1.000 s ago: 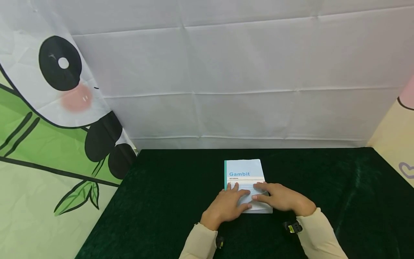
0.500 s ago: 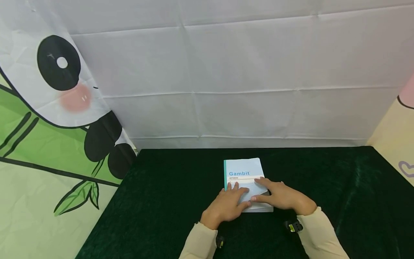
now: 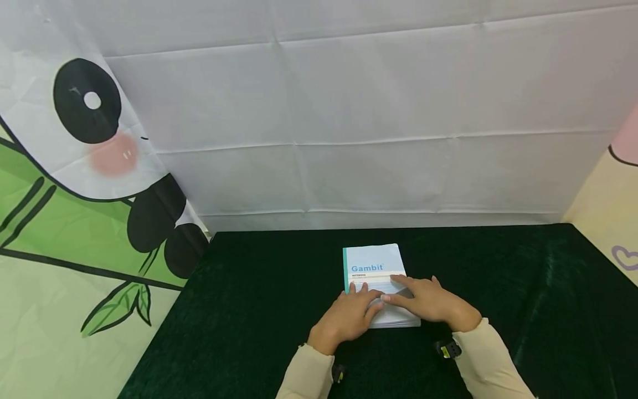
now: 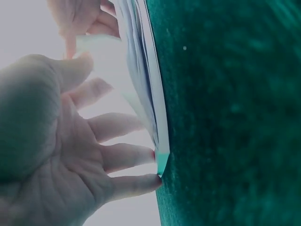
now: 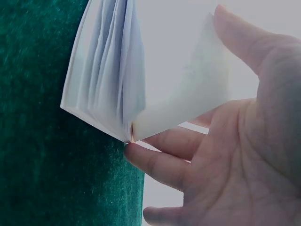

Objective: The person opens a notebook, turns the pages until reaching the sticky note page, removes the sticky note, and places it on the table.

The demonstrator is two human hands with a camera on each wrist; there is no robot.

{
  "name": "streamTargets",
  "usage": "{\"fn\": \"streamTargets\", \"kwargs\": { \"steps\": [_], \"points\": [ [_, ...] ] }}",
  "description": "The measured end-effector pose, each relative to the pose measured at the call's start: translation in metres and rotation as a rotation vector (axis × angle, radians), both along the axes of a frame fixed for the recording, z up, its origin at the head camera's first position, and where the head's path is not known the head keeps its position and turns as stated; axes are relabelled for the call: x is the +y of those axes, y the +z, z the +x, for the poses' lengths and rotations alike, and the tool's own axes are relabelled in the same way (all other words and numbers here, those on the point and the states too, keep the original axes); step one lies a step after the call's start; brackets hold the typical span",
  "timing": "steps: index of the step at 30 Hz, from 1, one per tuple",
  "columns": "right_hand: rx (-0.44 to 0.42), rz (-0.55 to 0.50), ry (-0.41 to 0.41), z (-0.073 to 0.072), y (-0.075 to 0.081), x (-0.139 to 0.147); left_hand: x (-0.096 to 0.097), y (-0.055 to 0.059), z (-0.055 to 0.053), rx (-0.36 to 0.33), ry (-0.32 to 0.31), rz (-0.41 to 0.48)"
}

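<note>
A notebook [image 3: 374,257] with a pale blue and white cover, a teal spine strip and the word "Gambit" lies on the dark green cloth [image 3: 249,305]. In the head view my left hand [image 3: 344,318] rests on its lower left with fingers spread; the left wrist view shows fingertips at the teal spine [image 4: 162,162]. My right hand [image 3: 431,302] lies over the lower right edge, thumb and index finger apart. In the right wrist view a lifted sheet or cover [image 5: 188,70] stands away from fanned pages [image 5: 110,61], its edge by the right thumb, partly hiding the fingers.
A white hanging sheet [image 3: 349,111] rises behind the table's far edge. A cartoon-printed cloth [image 3: 99,221] hangs at the left, and a cream and pink one [image 3: 603,205] at the right. Small black devices sit on both wrists.
The right thumb has moved slightly left, nearer to the left thumb, and the notebook's lower right part has been raised. The left hand has stayed nearly in place.
</note>
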State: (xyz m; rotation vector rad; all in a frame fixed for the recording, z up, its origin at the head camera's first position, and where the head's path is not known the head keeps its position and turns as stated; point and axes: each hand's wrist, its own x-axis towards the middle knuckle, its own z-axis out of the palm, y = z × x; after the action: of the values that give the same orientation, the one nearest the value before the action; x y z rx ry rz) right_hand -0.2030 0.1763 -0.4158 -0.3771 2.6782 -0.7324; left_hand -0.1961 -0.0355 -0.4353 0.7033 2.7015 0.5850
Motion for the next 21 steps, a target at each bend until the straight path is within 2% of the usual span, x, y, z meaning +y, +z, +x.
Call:
{"fn": "streamTargets", "kwargs": {
  "steps": [4, 9, 15, 21],
  "points": [
    [0.034, -0.036, -0.02, 0.0001, -0.0006, -0.0021, -0.0004, 0.0005, 0.0004, 0.026, 0.034, 0.023],
    [0.008, -0.097, -0.033, 0.0032, -0.0027, -0.0035, -0.001, 0.001, -0.0001, 0.065, 0.068, 0.048],
    [-0.014, -0.016, -0.068, 0.0032, -0.0051, -0.0045, -0.0004, 0.0014, -0.0034, 0.095, 0.083, 0.127],
    [-0.052, 0.069, -0.038, 0.0016, -0.0044, -0.0035, 0.0008, 0.0036, -0.0043, 0.035, 0.108, 0.235]
  ]
}}
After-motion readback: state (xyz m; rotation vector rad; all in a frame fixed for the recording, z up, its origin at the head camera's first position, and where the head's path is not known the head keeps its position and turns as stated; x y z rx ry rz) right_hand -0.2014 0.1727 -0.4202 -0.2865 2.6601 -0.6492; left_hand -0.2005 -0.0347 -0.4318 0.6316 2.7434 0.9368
